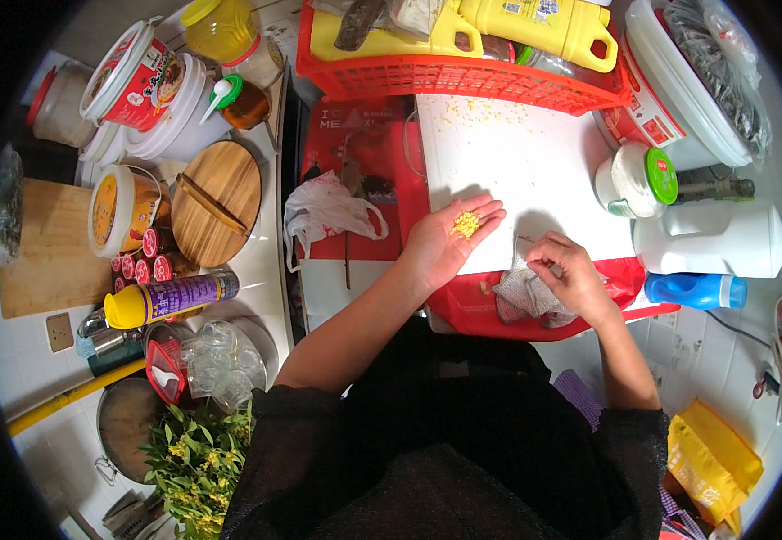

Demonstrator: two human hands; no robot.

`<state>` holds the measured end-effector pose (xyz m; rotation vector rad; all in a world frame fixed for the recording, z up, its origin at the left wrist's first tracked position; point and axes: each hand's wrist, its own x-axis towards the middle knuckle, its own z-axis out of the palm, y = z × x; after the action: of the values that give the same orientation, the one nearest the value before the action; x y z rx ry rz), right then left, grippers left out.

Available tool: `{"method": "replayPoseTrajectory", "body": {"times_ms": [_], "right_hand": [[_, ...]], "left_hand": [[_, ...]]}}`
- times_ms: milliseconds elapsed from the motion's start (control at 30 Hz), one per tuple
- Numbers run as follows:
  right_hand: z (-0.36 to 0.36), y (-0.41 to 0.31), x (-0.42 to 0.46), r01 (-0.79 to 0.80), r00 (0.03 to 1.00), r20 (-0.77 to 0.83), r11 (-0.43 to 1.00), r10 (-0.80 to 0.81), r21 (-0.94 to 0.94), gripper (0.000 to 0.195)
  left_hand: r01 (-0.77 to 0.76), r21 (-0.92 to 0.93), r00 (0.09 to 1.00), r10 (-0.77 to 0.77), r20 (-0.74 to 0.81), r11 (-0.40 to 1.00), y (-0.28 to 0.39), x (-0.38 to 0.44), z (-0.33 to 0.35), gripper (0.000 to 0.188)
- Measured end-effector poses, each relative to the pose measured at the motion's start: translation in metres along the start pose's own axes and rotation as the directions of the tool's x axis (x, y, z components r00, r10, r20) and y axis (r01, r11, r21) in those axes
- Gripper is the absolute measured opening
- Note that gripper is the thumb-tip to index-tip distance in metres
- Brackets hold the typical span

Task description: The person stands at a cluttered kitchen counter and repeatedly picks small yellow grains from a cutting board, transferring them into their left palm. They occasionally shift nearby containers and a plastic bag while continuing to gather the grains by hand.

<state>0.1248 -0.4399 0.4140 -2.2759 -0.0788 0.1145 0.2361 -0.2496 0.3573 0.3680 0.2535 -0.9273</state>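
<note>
My left hand (448, 239) is palm up over the white board (519, 155), with a small heap of tiny yellow blossoms (465, 225) cupped in it. More yellow bits (482, 111) are scattered on the far part of the board. To the right, my right hand (572, 277) hovers above a crumpled grey cloth (522, 293), its fingers curled and the thumb close to the fingertips. I see nothing between those fingertips. The cloth lies at the board's near edge, partly over a red plastic sheet (468, 304).
A red plastic basket (458, 77) with yellow jugs stands at the back. On the right are a green-lidded jar (634, 181), a white jug (705, 239) and a blue bottle (691, 290). Leftward lie a white plastic bag (330, 209), a spray can (175, 299) and leafy yellow-flowered branches (202, 459).
</note>
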Motion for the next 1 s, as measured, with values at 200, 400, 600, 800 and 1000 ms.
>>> {"method": "replayPoseTrajectory", "body": {"times_ms": [200, 400, 600, 800, 1000], "right_hand": [[0.01, 0.01, -0.003, 0.11, 0.993, -0.01, 0.978, -0.114, -0.179, 0.016], [0.014, 0.014, -0.001, 0.16, 0.985, -0.027, 0.968, -0.169, -0.191, 0.015], [0.007, 0.013, -0.001, -0.009, 0.996, -0.088, 0.995, 0.018, 0.099, 0.013], [0.014, -0.022, 0.028, 0.111, 0.98, -0.183, 0.979, -0.079, 0.171, 0.015], [0.012, 0.01, 0.033, -0.008, 0.97, -0.241, 0.999, 0.019, 0.049, 0.011]], "left_hand": [[0.017, -0.027, 1.0, -0.017, 0.011, 0.999, 0.002, -0.003, -0.001, 0.042], [0.008, -0.015, 1.0, -0.008, 0.018, 1.0, 0.001, -0.005, -0.001, 0.042], [0.026, -0.044, 1.0, -0.026, 0.01, 0.999, 0.0, -0.005, -0.003, 0.041], [0.018, 0.007, 0.999, -0.019, 0.033, 1.0, -0.012, -0.003, -0.005, 0.041], [0.042, -0.008, 0.999, -0.042, 0.003, 0.999, -0.005, -0.005, -0.004, 0.041]]}}
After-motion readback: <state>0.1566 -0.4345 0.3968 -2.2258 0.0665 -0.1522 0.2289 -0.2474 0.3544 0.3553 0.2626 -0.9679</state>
